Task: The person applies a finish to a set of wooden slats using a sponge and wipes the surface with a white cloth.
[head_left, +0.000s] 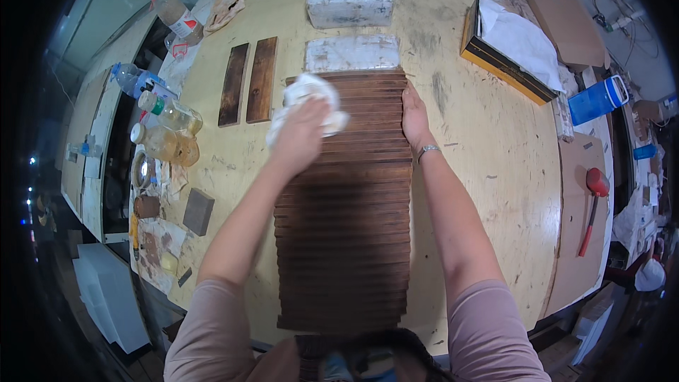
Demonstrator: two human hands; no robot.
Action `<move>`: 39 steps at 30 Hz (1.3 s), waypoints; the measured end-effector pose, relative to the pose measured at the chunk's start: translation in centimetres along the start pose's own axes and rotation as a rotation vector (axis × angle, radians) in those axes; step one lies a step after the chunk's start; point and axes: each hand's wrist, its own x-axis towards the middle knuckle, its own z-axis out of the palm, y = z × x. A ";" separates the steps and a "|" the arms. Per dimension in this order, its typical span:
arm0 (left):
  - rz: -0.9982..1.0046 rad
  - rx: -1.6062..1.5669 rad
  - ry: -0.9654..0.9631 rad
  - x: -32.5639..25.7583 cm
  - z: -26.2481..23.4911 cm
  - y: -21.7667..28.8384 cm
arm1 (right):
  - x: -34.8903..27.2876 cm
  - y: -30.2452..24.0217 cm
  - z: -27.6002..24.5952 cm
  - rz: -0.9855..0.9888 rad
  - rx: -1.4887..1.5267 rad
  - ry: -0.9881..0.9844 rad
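A long row of dark brown wooden slats (pixel 339 240), set side by side, runs from near my body up the middle of the table. Toward its far left end my left hand (pixel 305 134) is closed on a white cloth (pixel 309 92), slightly blurred, pressed onto the slats. Along the right edge of the row rests my right hand (pixel 415 113), fingers stretched out, holding nothing. A wrapped white block (pixel 352 54) touches the far end of the row. My shadow darkens the near slats.
Another wrapped block (pixel 350 6) stands farther back. Two brown boards (pixel 262 80) lie left, with several bottles (pixel 170 114) and a grey block (pixel 199 212) at the edge. Rightward are an open box with white paper (pixel 516 46), a blue bottle (pixel 598 101) and a red-headed mallet (pixel 596 182).
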 end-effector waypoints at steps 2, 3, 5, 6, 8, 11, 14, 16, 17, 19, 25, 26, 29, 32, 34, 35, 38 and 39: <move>0.168 -0.011 -0.050 2.8 3.1 3.7 | 0.0 -0.9 0.5 0.068 0.048 -0.073; 0.186 -0.029 -0.076 4.7 4.0 6.8 | 0.0 -1.3 0.2 0.104 0.066 -0.095; 0.220 -0.085 -0.100 5.7 4.3 8.5 | 0.3 -1.2 0.1 0.113 0.231 -0.039; 0.235 -0.124 -0.099 5.2 4.3 7.6 | 0.1 -1.1 -0.1 0.122 0.246 -0.021; 0.173 -0.113 -0.117 2.9 3.0 5.5 | -0.4 -1.6 -0.7 0.036 0.061 -0.029; 0.033 -0.100 -0.058 -1.2 -0.8 0.1 | -0.8 -2.3 -0.7 -0.032 -0.016 -0.032; 0.005 0.112 -0.091 -2.3 -2.0 0.4 | -1.3 -3.0 0.1 -0.016 0.033 -0.034; 0.148 0.038 -0.060 -0.5 1.0 2.3 | -0.8 -2.5 0.3 -0.003 0.037 -0.037; 0.207 0.036 -0.066 1.3 2.3 4.7 | 0.0 -0.8 0.1 -0.004 0.013 -0.032; 0.248 -0.002 -0.092 3.2 3.6 7.4 | 0.7 -0.5 0.0 0.098 0.174 -0.109; 0.124 0.053 -0.133 0.3 0.1 3.2 | 0.5 0.3 -0.5 0.016 0.030 -0.040; 0.019 0.087 -0.195 -0.8 -1.5 2.1 | -0.3 -1.0 -0.2 0.017 0.012 -0.037; 0.020 0.071 -0.104 -1.5 -1.4 2.3 | -0.9 -2.3 0.1 0.012 0.046 -0.042; 0.107 -0.024 -0.029 -0.3 1.0 3.8 | -0.9 -2.6 0.1 0.001 0.044 -0.047; 0.104 -0.054 0.039 -0.4 1.3 4.6 | -0.6 -1.9 -0.2 -0.028 0.033 -0.058; 0.088 -0.075 0.069 -1.0 1.1 4.5 | -0.4 -1.4 -0.4 -0.035 0.025 -0.055; 0.008 -0.092 0.148 -4.7 -1.0 2.6 | 0.8 0.3 -0.9 -0.042 0.031 -0.052; -0.039 -0.077 0.167 -6.4 -2.0 1.7 | 1.4 1.2 -1.1 -0.035 0.043 -0.054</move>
